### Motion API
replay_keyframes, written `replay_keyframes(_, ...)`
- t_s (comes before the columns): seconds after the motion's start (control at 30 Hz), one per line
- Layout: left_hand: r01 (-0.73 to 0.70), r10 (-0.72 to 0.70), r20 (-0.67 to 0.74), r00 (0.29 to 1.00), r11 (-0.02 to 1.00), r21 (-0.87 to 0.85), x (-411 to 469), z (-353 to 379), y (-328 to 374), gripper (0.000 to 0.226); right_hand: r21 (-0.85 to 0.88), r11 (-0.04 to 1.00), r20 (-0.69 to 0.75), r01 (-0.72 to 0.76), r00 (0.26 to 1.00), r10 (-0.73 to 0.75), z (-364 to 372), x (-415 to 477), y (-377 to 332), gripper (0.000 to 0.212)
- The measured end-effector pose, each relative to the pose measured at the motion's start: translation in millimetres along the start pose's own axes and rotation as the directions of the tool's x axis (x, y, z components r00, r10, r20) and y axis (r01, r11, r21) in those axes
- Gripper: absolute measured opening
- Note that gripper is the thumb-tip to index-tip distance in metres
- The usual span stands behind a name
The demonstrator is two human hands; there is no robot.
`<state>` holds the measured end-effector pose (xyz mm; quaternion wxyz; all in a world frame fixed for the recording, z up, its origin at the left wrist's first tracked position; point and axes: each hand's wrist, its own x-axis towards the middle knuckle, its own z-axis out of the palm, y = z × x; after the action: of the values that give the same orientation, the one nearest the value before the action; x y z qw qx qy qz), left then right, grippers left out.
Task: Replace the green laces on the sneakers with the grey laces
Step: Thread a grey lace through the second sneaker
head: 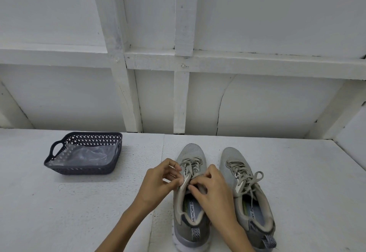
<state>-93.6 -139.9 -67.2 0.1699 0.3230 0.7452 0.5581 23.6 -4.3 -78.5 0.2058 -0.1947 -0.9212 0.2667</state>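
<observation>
Two grey sneakers stand side by side on the white table (79, 212), toes pointing away from me toward the white panelled wall (257, 103). Both of my hands work at the left sneaker (190, 151): my left hand (158, 180) pinches its side at the top eyelets, thumb against fingertips, while my right hand (213, 191) curls over the tongue and grips its upper edge. Whether a lace end lies between my fingers, I cannot tell. Pale grey laces (191, 165) cross that sneaker's eyelets just beyond my knuckles. Just beside it, the right sneaker (232, 155) carries tied laces (244, 175) of the same grey, a loose bow with one loop flopped toward its outer side. Well apart to the left, nearer the wall, a dark lattice-sided basket (79, 170) sits on the table with clear plastic (89, 153) lying inside.
</observation>
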Motion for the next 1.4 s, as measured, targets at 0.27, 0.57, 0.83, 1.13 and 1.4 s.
replay_keyframes(0.27,-0.284,0.250,0.136,0.958,0.872,0.399,-10,5,-6,0.020,0.015,1.000,0.078,0.006,0.997,-0.007,-15,5,0,0.011)
replay_keyframes(0.57,-0.398,0.455,0.076,0.887,0.671,0.626,-7,20,-6,0.015,0.280,0.957,0.194,-0.078,0.981,0.023,-41,11,9,0.018)
replay_keyframes(0.83,-0.327,0.465,-0.005,0.885,0.629,0.705,0,34,-15,0.022,0.385,0.898,0.167,-0.211,0.973,0.157,-42,15,12,0.036)
replay_keyframes(1.13,-0.276,0.402,-0.110,0.909,0.779,0.562,1,46,-23,0.021,0.335,0.920,0.091,-0.205,0.978,0.185,-38,12,9,0.027)
replay_keyframes(1.4,-0.292,0.423,-0.152,0.893,0.804,0.519,1,49,-26,0.017,0.353,0.901,0.029,-0.250,0.966,0.257,-33,7,7,0.030)
